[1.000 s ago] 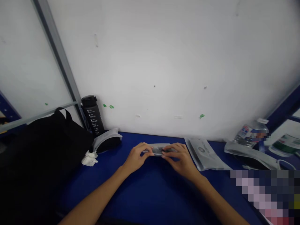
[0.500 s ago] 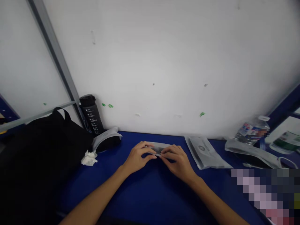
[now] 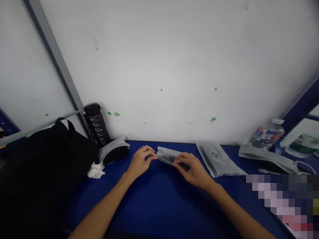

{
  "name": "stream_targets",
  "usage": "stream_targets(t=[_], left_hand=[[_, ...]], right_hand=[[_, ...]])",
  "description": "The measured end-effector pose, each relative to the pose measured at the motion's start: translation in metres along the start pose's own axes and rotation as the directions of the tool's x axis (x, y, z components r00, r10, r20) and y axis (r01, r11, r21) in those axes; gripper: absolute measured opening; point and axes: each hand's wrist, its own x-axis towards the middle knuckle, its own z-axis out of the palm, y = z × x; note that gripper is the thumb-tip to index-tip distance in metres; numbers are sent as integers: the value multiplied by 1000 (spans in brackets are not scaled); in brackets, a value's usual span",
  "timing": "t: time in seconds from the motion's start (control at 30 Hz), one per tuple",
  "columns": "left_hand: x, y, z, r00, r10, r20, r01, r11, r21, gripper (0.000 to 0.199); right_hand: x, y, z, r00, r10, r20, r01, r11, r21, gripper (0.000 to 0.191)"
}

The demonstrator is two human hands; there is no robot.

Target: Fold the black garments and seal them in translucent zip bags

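A frosted plastic pouch (image 3: 167, 154) with something dark inside is held up between my two hands, above the blue table (image 3: 149, 202). My left hand (image 3: 141, 161) pinches the pouch's left end between thumb and fingers. Closed on its right part is my right hand (image 3: 193, 169), with the thumb below and the fingers across the front. A dark edge of the contents shows by the right fingers. What exactly the pouch contains is unclear. Just right of my right hand, a similar frosted pouch (image 3: 219, 159) with a printed round logo lies against the wall.
At the left are a black bag (image 3: 50, 166), a black bottle (image 3: 97, 124), a pouch with a dark item (image 3: 113, 151) and crumpled tissue (image 3: 96, 170). To the right, another pouch (image 3: 269, 157) lies before a clear plastic bottle (image 3: 266, 134). A white wall (image 3: 159, 66) rises behind.
My left hand has slid left to the pouch's end, while my right hand has shifted slightly right. More of the pouch now shows, tilted down toward the right. The camera view has shifted slightly.
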Motion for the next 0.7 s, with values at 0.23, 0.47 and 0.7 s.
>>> stream_targets(t=[0.23, 0.47, 0.7], left_hand=[[-3, 21, 5, 976, 216, -29, -210, 967, 145, 10], [-15, 54, 35, 914, 297, 278, -362, 904, 225, 46], [-15, 56, 38, 916, 63, 396, -257, 850, 460, 56]], right_hand=[[1, -9, 8, 994, 76, -78, -65, 988, 139, 15], [3, -15, 17, 973, 53, -225, 12, 960, 279, 13], [3, -20, 13, 983, 69, -170, -5, 936, 351, 17]])
